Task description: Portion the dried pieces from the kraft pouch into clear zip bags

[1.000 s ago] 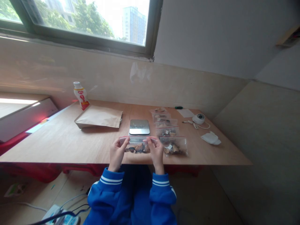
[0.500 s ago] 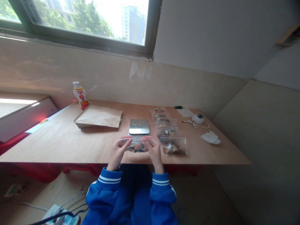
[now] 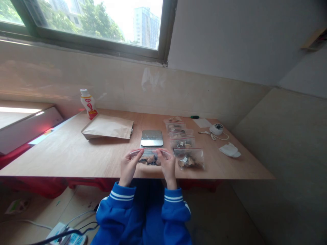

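Both hands hold a clear zip bag (image 3: 149,157) with a red seal strip and dark and tan pieces inside, at the near edge of the wooden table (image 3: 76,153). My left hand (image 3: 128,166) pinches the bag's top left part. My right hand (image 3: 167,165) pinches the top right part. The fingertips of both hands sit close together along the seal. A row of several similar filled bags (image 3: 189,158) runs from just right of my right hand toward the wall. A small metal scale (image 3: 152,137) lies right behind the held bag.
A brown paper envelope (image 3: 108,127) lies at the left of the scale, with a white and red bottle (image 3: 88,103) behind it by the wall. On the right are a white round device with a cable (image 3: 216,129), a folded white cloth (image 3: 230,150), a paper slip (image 3: 201,122) and a green pen (image 3: 194,117).
My two hands have slid closer together along the bag's top, and the bag sits a little lower on the table edge than one second ago.
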Demonstrator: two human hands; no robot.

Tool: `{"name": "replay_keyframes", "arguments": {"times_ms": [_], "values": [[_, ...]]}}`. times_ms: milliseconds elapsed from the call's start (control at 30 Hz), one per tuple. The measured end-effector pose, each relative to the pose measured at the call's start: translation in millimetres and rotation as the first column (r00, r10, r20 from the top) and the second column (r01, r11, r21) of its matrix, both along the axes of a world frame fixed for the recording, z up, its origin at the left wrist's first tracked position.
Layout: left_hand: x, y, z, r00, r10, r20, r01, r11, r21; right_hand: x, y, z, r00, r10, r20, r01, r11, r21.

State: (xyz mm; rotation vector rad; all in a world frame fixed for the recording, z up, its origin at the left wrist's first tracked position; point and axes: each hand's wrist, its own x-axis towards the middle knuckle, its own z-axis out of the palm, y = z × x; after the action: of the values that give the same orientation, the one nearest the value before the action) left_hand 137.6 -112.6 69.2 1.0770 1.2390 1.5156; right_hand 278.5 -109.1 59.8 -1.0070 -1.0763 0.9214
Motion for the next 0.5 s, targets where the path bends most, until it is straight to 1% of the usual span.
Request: {"name": "replay_keyframes", "arguments": {"times_ms": [100,167,267,367,433,500], "values": [[0,0,0.2,1.0,0.025,0.004,-0.025,1.0,0.018,-2,-1,1.3,1.0,-0.003,-0.019,0.003,1.0,-0.002],[0,0,0.1,1.0,0.017,0.008,-0.017,1.0,0.026,-1,-1,1.8,0.999,0.015,-0.036,-0.016,1.0,-0.005],[-1,1,-2.1,0.999,-0.04,0.009,0.04,0.999,0.012,4,-2,1.7,0.996,0.063,-0.064,-0.064,0.998,-0.016],[-2,1,-5.6,0.993,-0.114,0.027,0.114,0.993,0.008,8,-2,0.8,0.986,0.145,-0.081,-0.148,0.988,-0.036],[-2,2,-6.9,0.986,-0.165,0.032,0.164,0.986,0.017,9,-2,0.4,0.977,0.207,-0.059,-0.21,0.977,-0.047],[-2,1,-7.0,0.977,-0.213,0.025,0.212,0.977,0.023,7,-3,0.4,0.972,0.233,-0.02,-0.234,0.971,-0.045]]}}
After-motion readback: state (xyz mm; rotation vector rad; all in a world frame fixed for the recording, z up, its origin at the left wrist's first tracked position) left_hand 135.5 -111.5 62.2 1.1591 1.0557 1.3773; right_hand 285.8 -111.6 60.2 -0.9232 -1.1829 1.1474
